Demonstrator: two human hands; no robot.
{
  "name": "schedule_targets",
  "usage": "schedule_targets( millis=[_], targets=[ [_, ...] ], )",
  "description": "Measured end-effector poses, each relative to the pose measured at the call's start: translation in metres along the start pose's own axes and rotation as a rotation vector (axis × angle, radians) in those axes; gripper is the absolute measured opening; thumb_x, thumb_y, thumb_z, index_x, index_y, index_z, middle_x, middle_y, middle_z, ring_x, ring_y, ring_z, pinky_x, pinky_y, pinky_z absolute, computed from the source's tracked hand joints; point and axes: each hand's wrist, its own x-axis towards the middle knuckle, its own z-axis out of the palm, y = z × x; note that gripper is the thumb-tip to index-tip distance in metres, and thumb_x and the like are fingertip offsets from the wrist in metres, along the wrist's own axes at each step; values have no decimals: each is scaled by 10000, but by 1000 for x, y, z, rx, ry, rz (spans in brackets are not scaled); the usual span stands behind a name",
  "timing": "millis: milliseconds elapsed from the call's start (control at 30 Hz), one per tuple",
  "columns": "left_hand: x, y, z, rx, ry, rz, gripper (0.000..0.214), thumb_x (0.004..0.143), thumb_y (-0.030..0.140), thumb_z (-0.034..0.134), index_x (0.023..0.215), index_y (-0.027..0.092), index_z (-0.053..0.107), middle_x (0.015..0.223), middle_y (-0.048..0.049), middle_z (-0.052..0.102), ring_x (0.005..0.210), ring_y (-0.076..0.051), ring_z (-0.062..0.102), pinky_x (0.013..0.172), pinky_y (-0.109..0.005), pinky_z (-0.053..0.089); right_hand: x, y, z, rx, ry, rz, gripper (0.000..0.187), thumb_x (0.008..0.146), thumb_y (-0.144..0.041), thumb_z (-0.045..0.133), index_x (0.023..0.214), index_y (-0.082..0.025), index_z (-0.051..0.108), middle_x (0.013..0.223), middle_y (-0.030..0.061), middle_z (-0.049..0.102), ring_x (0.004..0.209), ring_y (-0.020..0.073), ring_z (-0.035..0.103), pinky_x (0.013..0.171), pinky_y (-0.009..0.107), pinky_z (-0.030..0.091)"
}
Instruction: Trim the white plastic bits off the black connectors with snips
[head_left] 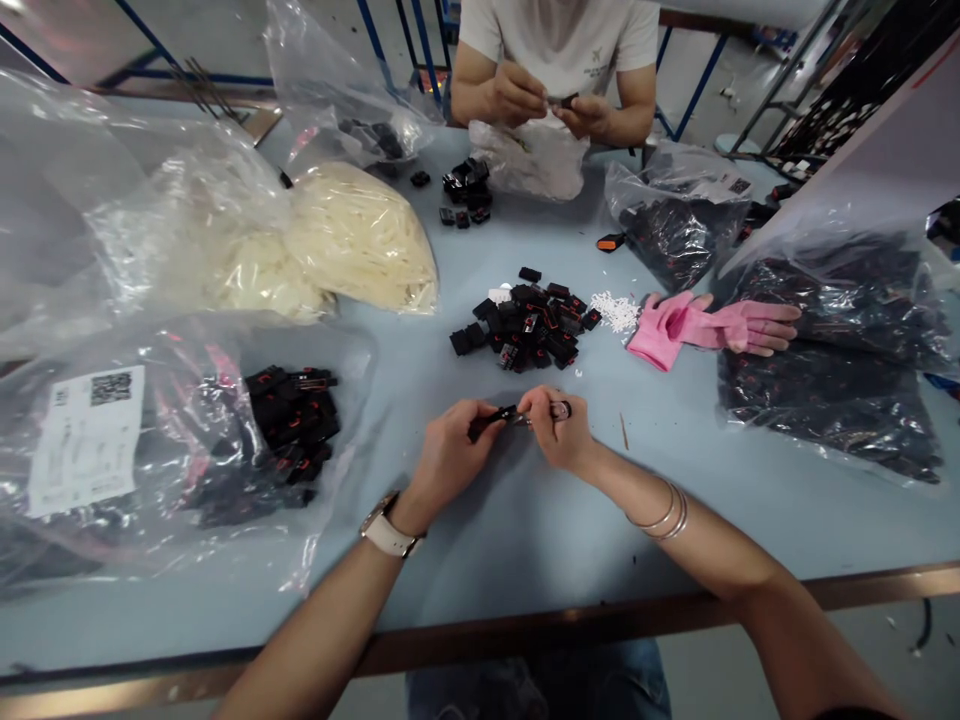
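My left hand (459,440) pinches a small black plastic connector (491,420) between thumb and fingers, above the table. Close beside it, my right hand (556,428) is closed around a slim metal tool (561,410) with a dark rounded end; its exact kind is hard to make out. The tool's metal tip reaches toward the connector, but fingers hide whether they touch. Just beyond both hands lies a loose pile of black connectors (536,325), some with orange-red parts. Small white pieces (615,312) are scattered to the right of that pile.
Pink gloves (664,335) and bags of dark parts (832,390) lie on the right. An open bag of black connectors (225,490) and a bag of cream-coloured pieces (360,240) occupy the left. Opposite, a person (559,60) holds a small dark part.
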Motion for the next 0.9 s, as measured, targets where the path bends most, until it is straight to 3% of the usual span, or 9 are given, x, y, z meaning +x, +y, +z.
schedule_targets(
  millis=[233,400,600,733,833,900],
  targets=[
    [-1,-1,1,-5,17,11,51,803,243,606,814,196,623,779,-36,703,689,-180,645,629,-297,503,3,-4,-2,-3,-74,-28,386,954,-398,339,726,-202,582,509,-40,478,471,98,443,541,232,384],
    [0,0,1,-16,10,-1,59,808,255,602,818,199,620,777,-32,704,682,-181,646,637,-304,510,-2,4,1,111,61,31,497,967,-508,283,727,-198,589,554,-13,533,495,103,499,529,236,400],
    [0,3,-1,-17,-5,-25,52,802,262,600,809,212,614,800,-35,711,711,-190,657,667,-319,524,-3,6,3,199,14,72,516,943,-575,327,727,-199,606,553,-15,530,492,101,502,510,234,403],
    [-1,7,1,-73,18,-89,95,791,309,601,807,216,600,746,-23,688,657,-181,630,631,-309,500,1,6,2,373,156,194,550,911,-632,346,673,-192,575,517,-29,484,433,83,434,446,218,373],
    [1,7,-2,-314,124,-240,224,814,431,597,821,219,525,682,2,660,582,-162,605,561,-283,473,5,6,1,437,226,263,571,866,-681,378,641,-189,562,494,-36,455,415,76,409,415,207,351],
    [5,5,-8,-603,330,-330,331,857,542,522,791,224,459,659,14,646,529,-139,584,522,-262,457,7,6,1,448,214,276,581,846,-699,391,630,-187,560,484,-37,445,413,78,408,403,205,344]
  ],
)
